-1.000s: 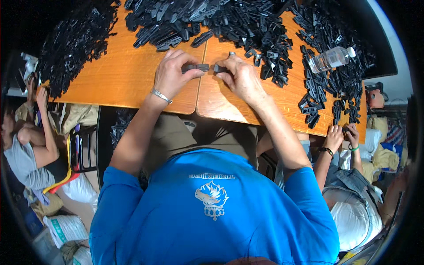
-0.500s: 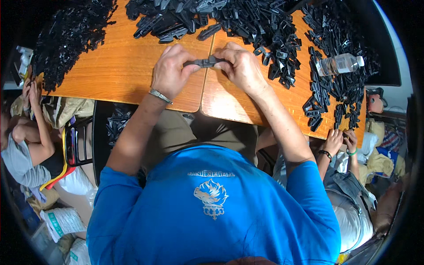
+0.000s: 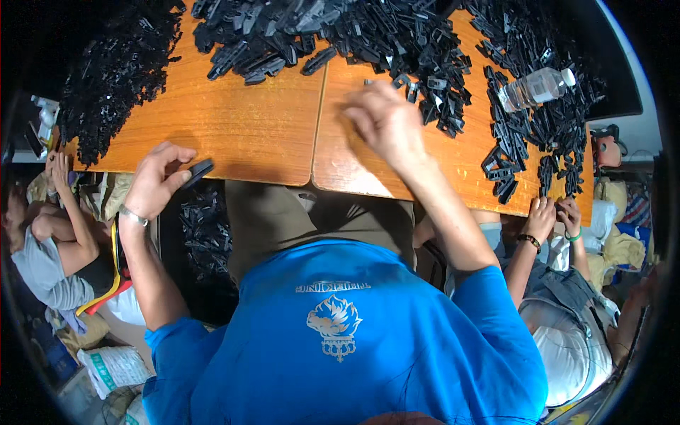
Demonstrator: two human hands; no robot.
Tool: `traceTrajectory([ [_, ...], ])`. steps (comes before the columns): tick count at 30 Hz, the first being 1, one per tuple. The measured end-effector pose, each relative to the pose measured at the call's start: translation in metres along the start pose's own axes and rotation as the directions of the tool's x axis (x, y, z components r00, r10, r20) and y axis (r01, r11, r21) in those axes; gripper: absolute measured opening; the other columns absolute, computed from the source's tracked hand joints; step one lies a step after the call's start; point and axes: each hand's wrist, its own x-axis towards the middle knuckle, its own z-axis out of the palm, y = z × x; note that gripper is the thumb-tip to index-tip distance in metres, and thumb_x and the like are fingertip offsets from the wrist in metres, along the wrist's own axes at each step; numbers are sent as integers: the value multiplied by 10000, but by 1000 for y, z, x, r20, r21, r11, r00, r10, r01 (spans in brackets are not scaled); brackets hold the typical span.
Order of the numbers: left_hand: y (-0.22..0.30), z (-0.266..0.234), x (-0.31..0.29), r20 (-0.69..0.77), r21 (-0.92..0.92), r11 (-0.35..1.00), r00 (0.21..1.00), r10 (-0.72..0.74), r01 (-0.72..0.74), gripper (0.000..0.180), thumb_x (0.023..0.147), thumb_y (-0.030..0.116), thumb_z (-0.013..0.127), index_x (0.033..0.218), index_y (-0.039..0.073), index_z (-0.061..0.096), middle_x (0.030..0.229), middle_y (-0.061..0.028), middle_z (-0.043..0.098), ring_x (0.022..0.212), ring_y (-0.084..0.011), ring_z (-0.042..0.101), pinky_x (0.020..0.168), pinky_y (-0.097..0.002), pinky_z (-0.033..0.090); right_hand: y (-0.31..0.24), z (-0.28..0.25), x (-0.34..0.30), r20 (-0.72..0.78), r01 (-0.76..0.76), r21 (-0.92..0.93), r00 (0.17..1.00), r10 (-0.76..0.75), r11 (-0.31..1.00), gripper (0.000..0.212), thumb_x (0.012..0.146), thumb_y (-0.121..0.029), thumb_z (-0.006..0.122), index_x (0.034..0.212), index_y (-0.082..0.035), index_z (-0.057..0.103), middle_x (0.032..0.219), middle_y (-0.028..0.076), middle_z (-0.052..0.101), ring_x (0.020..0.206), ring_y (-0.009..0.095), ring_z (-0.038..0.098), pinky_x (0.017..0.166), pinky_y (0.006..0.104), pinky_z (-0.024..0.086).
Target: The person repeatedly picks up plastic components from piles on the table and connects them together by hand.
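My left hand (image 3: 157,178) is over the table's front left edge, with thumb and fingers apart. A small black plastic part (image 3: 198,172) is right at the thumb tip; whether it still touches the skin I cannot tell. Below lies a dark bin (image 3: 205,234) with many black parts inside. My right hand (image 3: 388,127) hovers over the right half of the wooden table (image 3: 248,127), beside the middle pile of black plastic parts (image 3: 425,64). Motion smears its fingers, so any hold is unclear.
A heap of small black pieces (image 3: 120,78) covers the far left. More black parts (image 3: 503,163) lie along the right, with a clear plastic bottle (image 3: 537,90) on them. Other people's hands (image 3: 542,219) work at the right edge, and another person's hands (image 3: 58,170) at the left.
My hands held a black part together over the table's middle. They have parted: the left moved left and nearer with a black part, the right slightly right and nearer, off the part.
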Motion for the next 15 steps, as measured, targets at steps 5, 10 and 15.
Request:
traceTrajectory([
  [5, 79, 54, 75, -289, 24, 986, 943, 165, -166, 261, 998, 56, 682, 1246, -13, 731, 1040, -120, 709, 977, -209, 712, 885, -343, 567, 16, -4, 18, 96, -304, -352, 929, 358, 885, 302, 891, -338, 856, 984, -61, 783, 1002, 182, 730, 839, 390, 754, 754, 486, 616],
  [10, 115, 132, 180, -473, 310, 919, 800, 371, -243, 234, 973, 188, 758, 1150, 35, 761, 1062, -175, 713, 977, -383, 715, 841, -463, 591, 19, 14, 22, 142, -241, -309, 945, 296, 920, 231, 917, -249, 819, 1059, -70, 783, 974, 197, 738, 837, 409, 753, 758, 500, 612],
  [15, 136, 151, 206, -465, 408, 901, 817, 341, -143, 184, 935, 193, 793, 1001, 44, 709, 1006, -155, 684, 949, -372, 706, 821, -486, 590, 10, -2, 10, 198, -116, -209, 967, 158, 971, 182, 963, -138, 751, 1139, -97, 779, 951, 162, 746, 800, 403, 742, 714, 479, 609],
])
